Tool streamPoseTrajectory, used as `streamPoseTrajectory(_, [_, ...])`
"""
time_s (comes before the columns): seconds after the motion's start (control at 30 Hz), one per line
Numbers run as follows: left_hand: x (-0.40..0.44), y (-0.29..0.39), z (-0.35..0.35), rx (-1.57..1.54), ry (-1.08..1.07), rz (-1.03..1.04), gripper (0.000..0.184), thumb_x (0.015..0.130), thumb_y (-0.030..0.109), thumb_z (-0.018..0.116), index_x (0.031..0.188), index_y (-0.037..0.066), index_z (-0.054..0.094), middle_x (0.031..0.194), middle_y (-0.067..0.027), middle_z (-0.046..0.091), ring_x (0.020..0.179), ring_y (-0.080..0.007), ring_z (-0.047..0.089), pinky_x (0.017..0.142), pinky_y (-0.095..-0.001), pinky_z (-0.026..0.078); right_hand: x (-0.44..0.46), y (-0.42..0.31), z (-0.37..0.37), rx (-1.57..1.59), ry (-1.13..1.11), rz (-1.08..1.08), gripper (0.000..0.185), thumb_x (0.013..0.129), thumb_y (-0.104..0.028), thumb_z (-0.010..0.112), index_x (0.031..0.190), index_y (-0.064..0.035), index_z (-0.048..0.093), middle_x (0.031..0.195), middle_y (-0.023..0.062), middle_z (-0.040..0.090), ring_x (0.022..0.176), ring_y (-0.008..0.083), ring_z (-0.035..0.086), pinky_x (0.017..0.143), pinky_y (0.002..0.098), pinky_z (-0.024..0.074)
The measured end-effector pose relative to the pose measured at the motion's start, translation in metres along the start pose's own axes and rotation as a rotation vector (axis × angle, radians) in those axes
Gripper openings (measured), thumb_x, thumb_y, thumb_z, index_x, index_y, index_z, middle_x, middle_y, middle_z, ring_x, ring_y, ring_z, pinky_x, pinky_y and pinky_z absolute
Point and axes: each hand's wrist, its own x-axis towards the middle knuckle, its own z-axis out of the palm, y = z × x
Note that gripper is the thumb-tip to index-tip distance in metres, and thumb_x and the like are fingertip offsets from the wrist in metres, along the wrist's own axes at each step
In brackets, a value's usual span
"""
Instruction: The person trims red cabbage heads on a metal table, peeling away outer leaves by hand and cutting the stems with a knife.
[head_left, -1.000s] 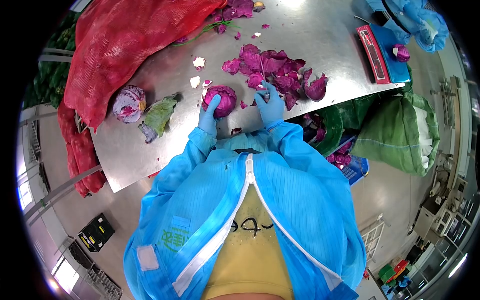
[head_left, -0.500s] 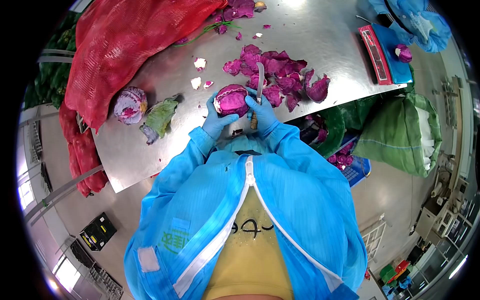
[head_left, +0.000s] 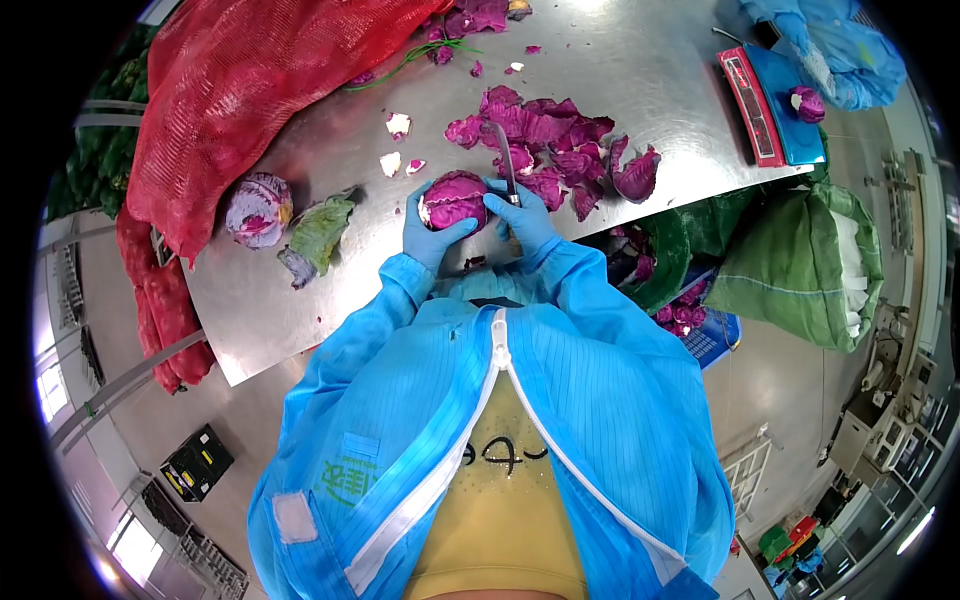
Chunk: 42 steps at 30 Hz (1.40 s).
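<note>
My left hand, in a blue glove, is closed round the left side of a red cabbage above the steel table. The gloved fingers of my right hand are wrapped round a knife, its curved blade pointing away from me. My right fingertips are also at the cabbage's right side. Beyond the knife lies a pile of loose purple leaves. White cut pieces lie to the left of the cabbage.
A second cabbage and a green leaf lie at left, near a red mesh sack. On the right are a blue-and-red box with a small cabbage on it, a green sack and a blue crate.
My right hand has come left to the cabbage with the knife. The cabbage has been turned, and my left hand now wraps it from the left and near side.
</note>
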Motion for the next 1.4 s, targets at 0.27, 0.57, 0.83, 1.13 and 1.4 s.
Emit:
streamPoseTrajectory(0.27, [0.002, -0.003, -0.004, 0.112, -0.012, 0.059, 0.090, 0.054, 0.024, 0.088, 0.126, 0.009, 0.036, 0.120, -0.0143, 0.051, 0.108, -0.0237, 0.054, 0.093, -0.0326, 0.047, 0.002, -0.008, -0.008, -0.184, -0.067, -0.031, 0.040, 0.079, -0.018, 0.069, 0.115, -0.0038, 0.060, 0.067, 0.0012, 0.055, 0.049, 0.0086, 0.050, 0.043, 0.0233, 0.0415])
streamPoseTrajectory(0.57, [0.004, -0.006, -0.006, 0.064, -0.006, 0.041, 0.088, 0.056, 0.023, 0.087, 0.126, 0.008, 0.036, 0.119, -0.0129, 0.052, 0.107, -0.0237, 0.054, 0.093, -0.0323, 0.047, 0.002, 0.003, 0.008, -0.748, 0.246, -0.472, 0.026, 0.071, -0.012, 0.064, 0.094, -0.0019, 0.062, 0.075, 0.0131, 0.063, 0.064, 0.0179, 0.064, 0.060, 0.0307, 0.0514])
streamPoseTrajectory(0.83, [0.001, -0.001, -0.002, -0.646, -0.002, -0.270, 0.068, 0.073, 0.017, 0.074, 0.130, 0.008, 0.037, 0.123, -0.0136, 0.050, 0.112, -0.0294, 0.052, 0.093, -0.0495, 0.047, 0.008, 0.014, 0.003, -0.491, 0.327, -0.267, 0.018, 0.071, -0.010, 0.064, 0.088, -0.0038, 0.063, 0.068, 0.0056, 0.061, 0.061, 0.0114, 0.058, 0.060, 0.0270, 0.0489])
streamPoseTrajectory(1.13, [0.000, 0.012, -0.017, -0.954, -0.262, -0.370, 0.081, 0.076, 0.043, 0.066, 0.140, 0.011, 0.027, 0.140, -0.0143, 0.036, 0.128, -0.0342, 0.037, 0.101, -0.0580, 0.036, -0.001, 0.013, -0.011, -0.501, 0.449, -0.354, 0.014, 0.077, -0.011, 0.065, 0.088, -0.0047, 0.061, 0.066, 0.0001, 0.054, 0.057, 0.0064, 0.047, 0.055, 0.0248, 0.0424])
streamPoseTrajectory(1.4, [0.001, 0.031, -0.011, -1.143, -0.303, -0.419, 0.080, 0.079, 0.060, 0.043, 0.142, 0.014, 0.025, 0.144, -0.0162, 0.029, 0.134, -0.0430, 0.022, 0.106, -0.0664, 0.015, 0.004, -0.010, -0.015, -0.813, 0.503, -0.395, 0.015, 0.074, -0.012, 0.064, 0.085, -0.0048, 0.058, 0.072, 0.0101, 0.062, 0.062, 0.0214, 0.059, 0.060, 0.0341, 0.0469])
